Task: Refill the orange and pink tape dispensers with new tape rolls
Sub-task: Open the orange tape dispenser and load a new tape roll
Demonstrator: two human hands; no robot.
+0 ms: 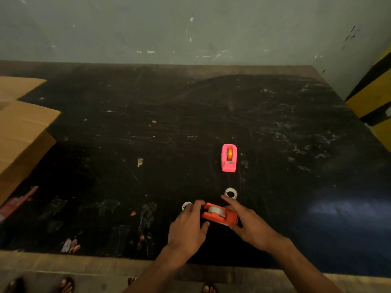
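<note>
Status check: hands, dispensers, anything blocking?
Left hand and right hand both gripping orange dispenser, clear roll seated. Pink dispenser untouched, behind. Two loose rings nearby; nothing blocking.

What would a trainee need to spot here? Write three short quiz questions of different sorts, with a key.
1. True or false: both hands touch the orange dispenser.
2. The pink dispenser holds a roll coloured: A) orange B) blue C) green.
3. How many loose rings lie beside the orange dispenser?

Key:
1. True: the left hand is at its left end, the right hand at its right.
2. A.
3. Two: the far ring and the left ring, partly hidden by fingers.
</note>
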